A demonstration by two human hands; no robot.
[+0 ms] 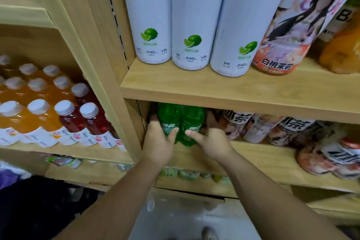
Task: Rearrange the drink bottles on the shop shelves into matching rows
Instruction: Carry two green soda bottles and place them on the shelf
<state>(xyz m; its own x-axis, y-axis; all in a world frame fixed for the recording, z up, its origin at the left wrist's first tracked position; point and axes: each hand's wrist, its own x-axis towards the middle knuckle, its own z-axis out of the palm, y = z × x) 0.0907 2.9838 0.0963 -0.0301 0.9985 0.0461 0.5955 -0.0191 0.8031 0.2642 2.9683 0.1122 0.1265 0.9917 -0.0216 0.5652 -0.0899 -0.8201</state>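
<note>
Two green soda bottles stand side by side at the left end of the middle shelf [253, 154]: the left green bottle [168, 117] and the right green bottle [191, 119]. My left hand [157, 144] wraps the left one, fingers behind it and thumb across its label. My right hand [211, 141] cups the right one, thumb on its front and fingers hidden behind. Their caps are hidden under the upper shelf board [224, 91].
Three white lime Alienergy bottles [196, 25] and a peach-jasmine bottle [292, 31] stand on the upper shelf. Patterned bottles [280, 128] fill the middle shelf to the right. The left bay holds orange [37, 111] and red bottles [89, 117]. A wooden upright [109, 84] divides the bays.
</note>
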